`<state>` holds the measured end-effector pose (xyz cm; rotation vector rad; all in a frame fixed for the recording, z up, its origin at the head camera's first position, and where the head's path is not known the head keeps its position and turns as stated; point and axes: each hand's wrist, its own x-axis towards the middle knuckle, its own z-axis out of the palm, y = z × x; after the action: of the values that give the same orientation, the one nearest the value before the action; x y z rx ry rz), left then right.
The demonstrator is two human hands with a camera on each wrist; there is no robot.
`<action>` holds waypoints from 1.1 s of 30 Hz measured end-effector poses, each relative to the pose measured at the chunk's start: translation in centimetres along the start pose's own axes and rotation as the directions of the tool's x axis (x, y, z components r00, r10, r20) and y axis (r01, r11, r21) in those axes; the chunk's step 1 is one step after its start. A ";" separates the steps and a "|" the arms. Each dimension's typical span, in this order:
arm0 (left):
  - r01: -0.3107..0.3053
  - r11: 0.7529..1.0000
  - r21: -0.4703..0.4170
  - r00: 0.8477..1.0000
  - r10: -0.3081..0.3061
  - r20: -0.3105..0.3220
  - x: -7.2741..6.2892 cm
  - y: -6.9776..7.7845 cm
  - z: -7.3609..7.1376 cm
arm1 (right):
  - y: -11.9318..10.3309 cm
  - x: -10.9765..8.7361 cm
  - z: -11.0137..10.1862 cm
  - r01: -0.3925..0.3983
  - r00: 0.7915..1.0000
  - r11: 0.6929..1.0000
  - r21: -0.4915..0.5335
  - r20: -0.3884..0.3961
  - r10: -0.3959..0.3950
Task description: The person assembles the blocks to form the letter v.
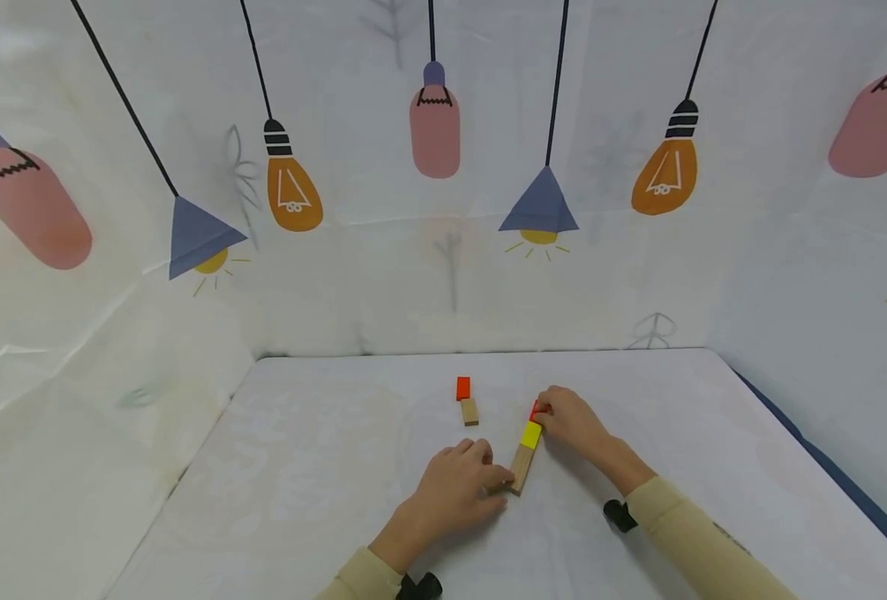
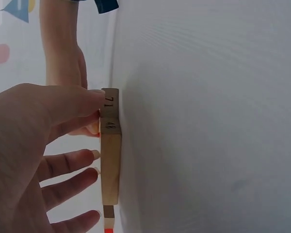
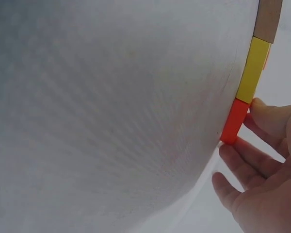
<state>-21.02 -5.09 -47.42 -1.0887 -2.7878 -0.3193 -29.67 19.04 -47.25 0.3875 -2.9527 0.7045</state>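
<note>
- while both hands meet at one row of blocks, the white surface spreads broadly to either side, its left and right edges well apart from the pieces and its back edge beyond them all.
- right hand: grip clamped on a red block at the row's far end, thumb and fingers pinching it.
- nearer the person, a yellow block touches that red one, and plain wood carries the row on.
- left hand: thumb and index clamped on a wooden piece at the row's near end; its exact angle is hard to tell.
- left of the row, across a strip of bare surface, a second red block touches a short wooden block.
- counted: two red, one yellow, at least three wooden.
</note>
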 end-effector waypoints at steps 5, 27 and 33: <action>-0.013 1.000 0.011 1.000 0.013 0.001 0.3 0.0 -0.5 | 0.1 0.1 0.1 0.002 1.000 1.000 -0.004 -0.010 -0.002; 0.075 0.997 -0.004 0.994 -0.075 -0.082 2.5 -3.3 -1.3 | 0.0 -0.1 0.0 0.006 0.999 0.999 -0.048 -0.049 -0.009; 0.142 0.988 -0.052 0.983 -0.147 -0.113 3.2 -5.3 -1.8 | -0.1 -0.1 -0.1 0.001 0.999 0.998 -0.065 -0.036 -0.004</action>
<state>-26.87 -7.23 -45.80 -0.8476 -2.7728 -0.4467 -29.59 19.04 -47.18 0.3689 -2.9316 0.6070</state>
